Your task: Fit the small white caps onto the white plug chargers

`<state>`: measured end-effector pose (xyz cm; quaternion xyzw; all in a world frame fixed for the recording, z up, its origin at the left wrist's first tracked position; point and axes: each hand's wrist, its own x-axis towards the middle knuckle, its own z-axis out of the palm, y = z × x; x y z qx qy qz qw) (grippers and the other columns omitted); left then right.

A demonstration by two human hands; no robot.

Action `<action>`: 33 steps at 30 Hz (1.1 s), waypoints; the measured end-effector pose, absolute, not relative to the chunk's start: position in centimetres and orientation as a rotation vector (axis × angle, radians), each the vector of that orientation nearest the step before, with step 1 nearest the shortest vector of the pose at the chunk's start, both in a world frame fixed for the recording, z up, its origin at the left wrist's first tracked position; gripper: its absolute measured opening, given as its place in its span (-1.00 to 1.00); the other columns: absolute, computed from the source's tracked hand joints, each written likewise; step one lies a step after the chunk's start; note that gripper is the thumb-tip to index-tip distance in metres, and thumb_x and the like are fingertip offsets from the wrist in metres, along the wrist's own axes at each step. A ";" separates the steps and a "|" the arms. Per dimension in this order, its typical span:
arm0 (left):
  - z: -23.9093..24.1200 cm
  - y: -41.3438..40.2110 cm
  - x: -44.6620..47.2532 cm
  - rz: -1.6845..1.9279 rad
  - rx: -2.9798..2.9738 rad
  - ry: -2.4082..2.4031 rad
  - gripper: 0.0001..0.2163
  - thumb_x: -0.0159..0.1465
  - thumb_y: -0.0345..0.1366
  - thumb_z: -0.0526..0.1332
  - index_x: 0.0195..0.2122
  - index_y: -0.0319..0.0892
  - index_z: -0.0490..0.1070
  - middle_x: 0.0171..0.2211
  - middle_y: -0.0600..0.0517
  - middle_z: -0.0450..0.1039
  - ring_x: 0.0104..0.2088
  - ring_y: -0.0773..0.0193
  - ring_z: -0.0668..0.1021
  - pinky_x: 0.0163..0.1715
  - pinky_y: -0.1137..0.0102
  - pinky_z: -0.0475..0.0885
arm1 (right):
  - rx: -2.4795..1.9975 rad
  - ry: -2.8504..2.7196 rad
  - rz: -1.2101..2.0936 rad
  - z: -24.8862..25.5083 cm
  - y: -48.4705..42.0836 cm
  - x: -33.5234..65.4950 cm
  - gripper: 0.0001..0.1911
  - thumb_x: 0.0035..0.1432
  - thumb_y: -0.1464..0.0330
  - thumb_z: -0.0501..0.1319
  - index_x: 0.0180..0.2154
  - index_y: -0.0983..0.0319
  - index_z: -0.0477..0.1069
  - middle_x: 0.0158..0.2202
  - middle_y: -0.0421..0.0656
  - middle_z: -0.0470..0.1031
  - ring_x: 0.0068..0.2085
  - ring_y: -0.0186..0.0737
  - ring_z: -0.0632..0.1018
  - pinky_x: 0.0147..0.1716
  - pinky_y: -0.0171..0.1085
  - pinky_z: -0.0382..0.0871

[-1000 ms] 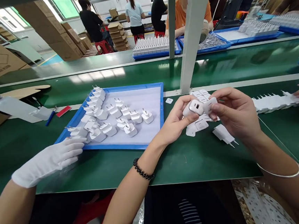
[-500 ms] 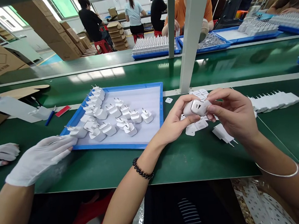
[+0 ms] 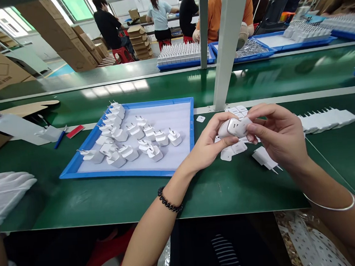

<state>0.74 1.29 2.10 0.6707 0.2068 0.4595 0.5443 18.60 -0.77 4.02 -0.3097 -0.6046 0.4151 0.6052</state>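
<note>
My left hand [image 3: 206, 148] is closed around a white plug charger [image 3: 225, 129], held above the bench with its end face turned toward me. My right hand [image 3: 282, 136] pinches a small white cover plate [image 3: 241, 128] with dark slots at that end face; whether it is seated there I cannot tell. Beneath both hands lie several flat white cover plates [image 3: 238, 147], partly hidden. Close to my right wrist, a white charger [image 3: 264, 158] rests with its pins pointing toward me.
Left of my hands, a blue-rimmed tray [image 3: 131, 175] holds several white chargers. A row of chargers [image 3: 328, 119] lies to the right. A co-worker's gloved hand [image 3: 7, 195] is at far left. A white post [image 3: 230, 41] rises behind my hands.
The co-worker's gloved hand has left the tray's corner and moved left. My own hands stay almost in place, and the cover plate has shifted slightly against the charger's end.
</note>
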 end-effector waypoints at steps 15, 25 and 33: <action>2.0 1.2 0.9 1.103 1.581 0.506 -0.65 0.25 -0.13 0.31 0.00 -0.08 0.31 0.01 -0.05 0.34 0.04 0.13 0.45 0.06 0.25 0.42 | -0.743 -1.392 0.970 4.0 -0.6 18.7 -0.86 0.06 0.31 0.44 -0.34 0.13 0.52 -0.36 -0.20 0.43 -0.54 -0.35 0.43 -0.63 -0.26 0.38; 1.9 1.3 0.9 1.117 1.629 0.525 -0.67 0.27 -0.15 0.30 0.01 -0.08 0.31 0.00 -0.05 0.33 0.05 0.13 0.44 0.05 0.26 0.42 | -0.763 -1.443 0.819 4.2 -1.1 18.3 -0.90 0.09 0.37 0.42 -0.32 0.11 0.55 -0.42 -0.20 0.47 -0.53 -0.29 0.46 -0.61 -0.23 0.41; 1.8 1.2 1.0 1.102 1.639 0.570 -0.66 0.25 -0.14 0.31 0.00 -0.08 0.31 -0.03 -0.03 0.32 -0.04 0.18 0.44 -0.01 0.30 0.43 | -0.778 -1.491 0.702 3.9 -1.1 18.5 -0.91 0.08 0.37 0.42 -0.33 0.13 0.56 -0.38 -0.16 0.50 -0.46 -0.24 0.50 -0.56 -0.20 0.44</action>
